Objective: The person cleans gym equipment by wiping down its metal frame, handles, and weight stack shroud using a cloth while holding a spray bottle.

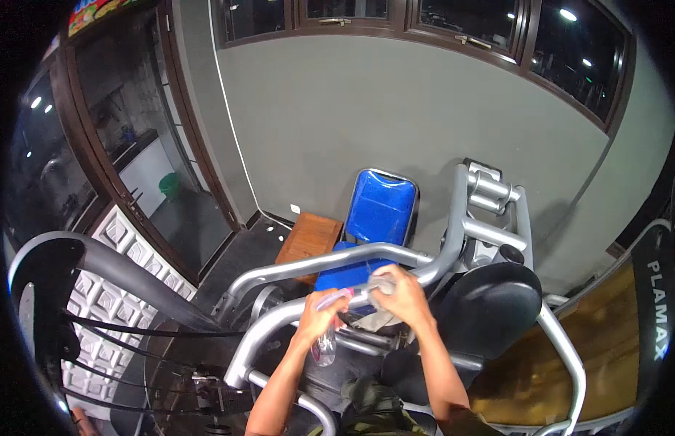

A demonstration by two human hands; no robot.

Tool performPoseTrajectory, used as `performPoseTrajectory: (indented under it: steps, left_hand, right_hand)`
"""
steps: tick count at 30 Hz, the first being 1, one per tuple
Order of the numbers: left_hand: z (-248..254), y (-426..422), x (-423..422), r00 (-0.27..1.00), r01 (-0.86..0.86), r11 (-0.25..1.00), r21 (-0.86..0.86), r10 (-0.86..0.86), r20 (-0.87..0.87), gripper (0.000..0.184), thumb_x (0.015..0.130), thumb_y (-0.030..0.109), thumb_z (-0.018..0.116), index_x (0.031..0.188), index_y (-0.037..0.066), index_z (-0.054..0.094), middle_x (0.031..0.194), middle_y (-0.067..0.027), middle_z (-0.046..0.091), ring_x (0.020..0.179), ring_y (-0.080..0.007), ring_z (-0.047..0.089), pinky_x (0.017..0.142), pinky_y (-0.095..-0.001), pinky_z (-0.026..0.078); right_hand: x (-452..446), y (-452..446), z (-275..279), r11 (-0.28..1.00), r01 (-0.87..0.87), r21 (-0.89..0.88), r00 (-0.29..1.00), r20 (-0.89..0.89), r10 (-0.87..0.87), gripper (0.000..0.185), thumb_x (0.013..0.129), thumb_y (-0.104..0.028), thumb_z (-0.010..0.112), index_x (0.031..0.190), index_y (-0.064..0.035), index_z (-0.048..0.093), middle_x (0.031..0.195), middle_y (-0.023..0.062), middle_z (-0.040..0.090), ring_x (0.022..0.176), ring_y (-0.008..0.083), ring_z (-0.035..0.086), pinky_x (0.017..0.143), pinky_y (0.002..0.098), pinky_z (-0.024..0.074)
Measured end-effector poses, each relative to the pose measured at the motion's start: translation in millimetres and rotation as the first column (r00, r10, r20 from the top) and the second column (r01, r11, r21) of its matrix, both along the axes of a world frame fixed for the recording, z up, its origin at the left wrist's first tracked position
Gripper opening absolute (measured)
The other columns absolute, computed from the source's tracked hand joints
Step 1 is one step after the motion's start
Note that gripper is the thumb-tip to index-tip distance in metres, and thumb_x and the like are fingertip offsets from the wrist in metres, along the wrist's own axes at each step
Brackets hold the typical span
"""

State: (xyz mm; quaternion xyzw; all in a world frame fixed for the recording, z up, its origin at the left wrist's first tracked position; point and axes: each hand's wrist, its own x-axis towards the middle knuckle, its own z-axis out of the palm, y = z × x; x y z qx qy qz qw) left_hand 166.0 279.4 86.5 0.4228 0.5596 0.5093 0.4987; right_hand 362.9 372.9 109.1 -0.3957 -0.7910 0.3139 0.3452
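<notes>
My left hand (320, 314) is closed around a clear spray bottle (324, 350) with a pink-tipped nozzle. The bottle's body hangs below my fingers. To its right, my right hand (403, 296) is closed on a greyish cloth (382, 287), which sits at a silver tube (283, 314) of an exercise machine. Part of the cloth hangs below my fingers. Both hands are over the machine's frame, close to each other, with the nozzle near the cloth.
Right of my hands is a black padded backrest (494, 309). A blue chair (383, 205) and a brown wooden table (308, 243) stand beyond the tubes, by the grey wall. Black cables (156, 332) run at left. A gold panel (563, 356) is at right.
</notes>
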Motion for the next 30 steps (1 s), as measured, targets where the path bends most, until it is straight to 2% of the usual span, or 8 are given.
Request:
performPoseTrajectory:
  steps: [3,8,15,19,21,24,28,30]
  left_hand:
    - [-0.8,0.6,3.4,1.000,-0.024,1.000,0.000,0.024,-0.009,0.031,0.090,0.027,0.067,0.078,-0.002,0.065,0.068,-0.0065,0.061,0.044,-0.0147,0.057,0.048,-0.0313,0.053]
    - [5.3,3.0,2.9,1.000,-0.022,0.999,-0.045,0.022,0.001,0.032,0.090,0.028,0.068,0.078,-0.002,0.065,0.067,-0.0064,0.060,0.042,-0.0138,0.055,0.046,-0.0309,0.052]
    - [-5.0,-1.2,-9.0,0.998,-0.011,1.000,-0.004,0.012,0.065,0.030,0.091,0.028,0.067,0.081,-0.001,0.065,0.068,-0.0070,0.061,0.042,-0.0145,0.056,0.045,-0.0299,0.049]
    - [-8.4,-6.9,-16.2,0.996,-0.058,0.998,0.019,0.056,0.069,0.029,0.090,0.027,0.067,0.082,-0.001,0.065,0.071,-0.0082,0.062,0.044,-0.0157,0.058,0.044,-0.0297,0.047]
    - [-11.6,-8.0,-20.6,0.995,-0.055,0.998,0.039,0.051,0.089,0.027,0.089,0.025,0.067,0.083,-0.002,0.065,0.073,-0.0088,0.063,0.045,-0.0162,0.058,0.043,-0.0301,0.046]
    - [-16.5,-5.4,-23.0,0.987,-0.063,0.995,0.078,0.051,0.152,0.023,0.086,0.021,0.065,0.086,-0.002,0.064,0.074,-0.0095,0.063,0.045,-0.0169,0.058,0.044,-0.0305,0.047]
    - [-21.2,-4.1,-23.4,0.977,-0.063,0.991,0.118,0.037,0.209,0.021,0.082,0.017,0.063,0.089,-0.003,0.064,0.075,-0.0100,0.063,0.044,-0.0178,0.057,0.045,-0.0314,0.050]
    - [-12.6,-7.2,-21.6,0.980,-0.065,0.991,0.117,0.041,0.195,0.021,0.081,0.016,0.062,0.089,-0.003,0.063,0.075,-0.0102,0.062,0.043,-0.0180,0.056,0.046,-0.0321,0.051]
  right_hand:
    - [29.8,4.8,0.7,0.977,0.144,0.160,0.984,0.078,-0.158,0.030,0.074,-0.017,0.075,0.101,-0.0081,0.068,0.108,0.0143,0.062,0.102,0.0341,0.065,0.090,0.0416,0.0524]
    - [34.2,-5.9,10.8,0.970,0.214,0.113,0.957,0.174,-0.231,0.025,0.075,-0.017,0.075,0.100,-0.0110,0.074,0.112,0.0143,0.062,0.104,0.0351,0.064,0.093,0.0426,0.0512]
    - [-37.8,18.1,-4.3,0.946,-0.314,0.083,0.924,0.258,0.283,0.026,0.079,-0.025,0.071,0.099,-0.0087,0.074,0.098,0.0192,0.070,0.095,0.0383,0.067,0.087,0.0452,0.0527]
    - [-37.1,62.3,6.4,0.930,-0.359,-0.078,0.783,0.517,0.346,0.044,0.079,-0.047,0.067,0.099,-0.0086,0.076,0.093,0.0205,0.072,0.092,0.0405,0.069,0.084,0.0473,0.0539]
    - [-34.2,98.1,2.6,0.946,-0.276,-0.170,0.568,0.765,0.304,0.044,0.086,-0.047,0.063,0.107,-0.0097,0.074,0.102,0.0190,0.072,0.098,0.0383,0.068,0.090,0.0428,0.0531]
    - [-35.6,109.3,4.2,0.943,-0.225,-0.244,0.485,0.812,0.325,0.045,0.087,-0.048,0.061,0.107,-0.0101,0.074,0.101,0.0179,0.073,0.097,0.0375,0.068,0.089,0.0431,0.0533]
    - [-53.6,79.3,-6.4,0.866,-0.483,-0.131,0.677,0.570,0.464,0.041,0.087,-0.046,0.062,0.108,-0.0120,0.075,0.103,0.0178,0.072,0.098,0.0368,0.068,0.090,0.0429,0.0519]
    - [-48.8,60.3,1.2,0.900,-0.425,-0.098,0.732,0.548,0.405,0.039,0.086,-0.045,0.064,0.107,-0.0137,0.076,0.105,0.0174,0.072,0.100,0.0363,0.067,0.092,0.0425,0.0514]
